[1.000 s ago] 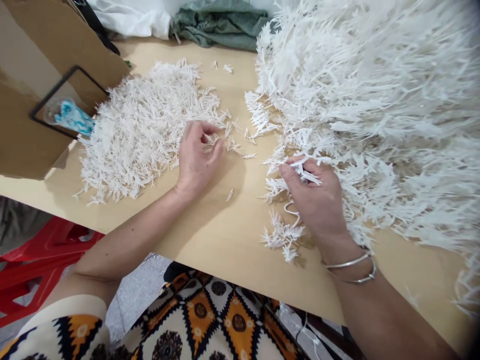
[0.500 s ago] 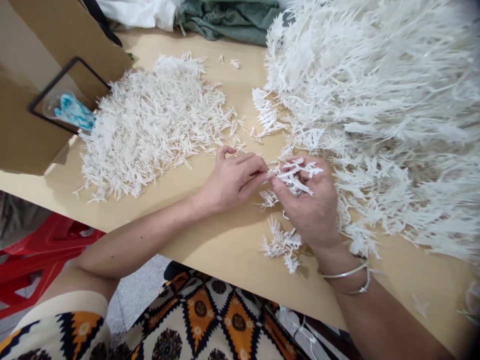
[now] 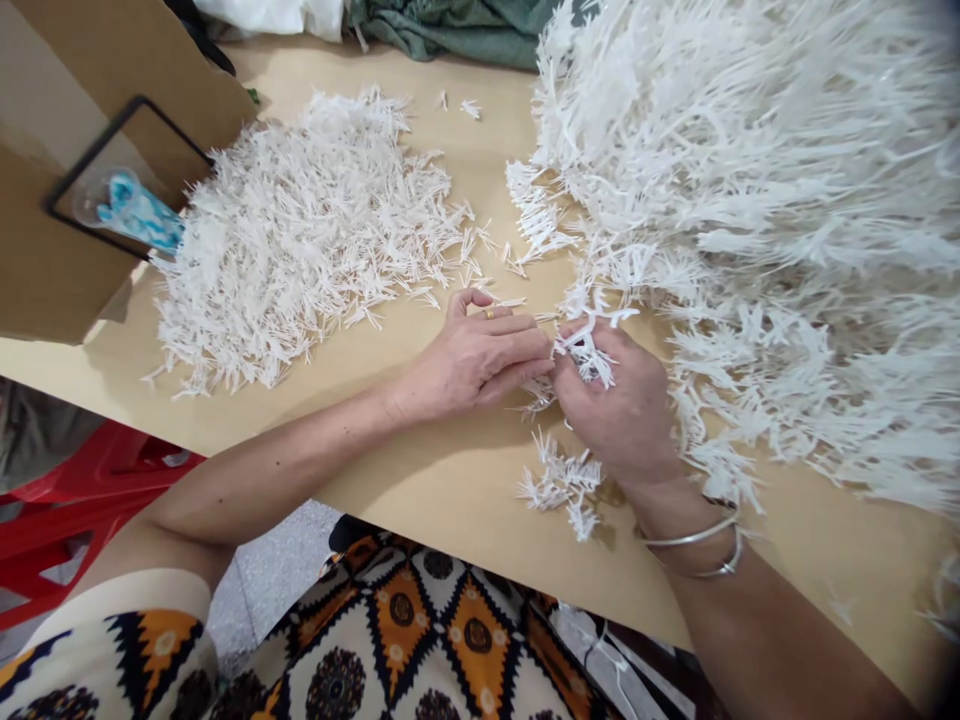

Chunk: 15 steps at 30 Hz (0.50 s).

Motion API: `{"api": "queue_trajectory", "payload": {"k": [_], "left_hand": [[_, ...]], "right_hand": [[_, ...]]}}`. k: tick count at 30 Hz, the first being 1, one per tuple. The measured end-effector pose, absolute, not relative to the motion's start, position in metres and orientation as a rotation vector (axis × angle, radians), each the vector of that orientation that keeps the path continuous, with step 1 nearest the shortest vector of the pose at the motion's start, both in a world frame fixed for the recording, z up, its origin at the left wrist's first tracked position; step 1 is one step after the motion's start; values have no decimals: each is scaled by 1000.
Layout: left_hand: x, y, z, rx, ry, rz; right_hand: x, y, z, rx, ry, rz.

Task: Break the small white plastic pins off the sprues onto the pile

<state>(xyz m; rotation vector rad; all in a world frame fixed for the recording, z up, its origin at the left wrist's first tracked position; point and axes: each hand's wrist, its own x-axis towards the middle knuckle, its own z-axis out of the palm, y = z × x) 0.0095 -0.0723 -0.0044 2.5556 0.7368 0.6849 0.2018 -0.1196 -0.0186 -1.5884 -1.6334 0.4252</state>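
Observation:
My right hand [image 3: 628, 410] is closed around a white branched plastic sprig [image 3: 589, 358], whose spiky ends stick up past the thumb and fingers. Facing it, my left hand [image 3: 481, 360] has thumb and forefinger pinched together at the sprig's left end; the exact point of contact is too small to make out. A loose clump of similar white sprigs [image 3: 564, 474] lies on the table just below the hands. Left of them spreads a low pile of short white spiky pieces [image 3: 315, 240]. On the right rises a much larger heap of long white branched strands [image 3: 780, 190].
A cardboard box [image 3: 45, 290] stands at the left with a black wire frame and a clear cup [image 3: 139, 210] holding something blue and white. Green cloth [image 3: 457, 25] lies at the table's [image 3: 300, 425] far edge. A red stool [image 3: 97, 490] is below left.
My left hand has shifted slightly right, nearer my right hand. The sprig has turned within my right hand, whose fingers are curled in more. The view has moved slightly.

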Motion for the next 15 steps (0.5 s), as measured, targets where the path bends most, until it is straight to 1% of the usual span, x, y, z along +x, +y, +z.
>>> {"api": "queue_trajectory", "payload": {"k": [5,7,10,11,13,15], "left_hand": [[14,-86,7,2594,375,779],[11,-78,3,2527,591,959],[-4,-52,-8,2266,1291,1277],[-9,-45,-10,2196,1441,1354],[-16,-38,-12,2155,1533,1382],[-14,-43,-8,2252,1385,1232]], "right_hand": [[217,-109,-17,-1683,-1508,384],[219,-108,-15,-1612,-1506,411],[216,-113,-12,-1530,-1493,485],[214,-114,-11,-1517,-1471,511],[211,-116,-11,-1508,-1435,555],[209,-117,-12,-1505,-1422,583]]}}
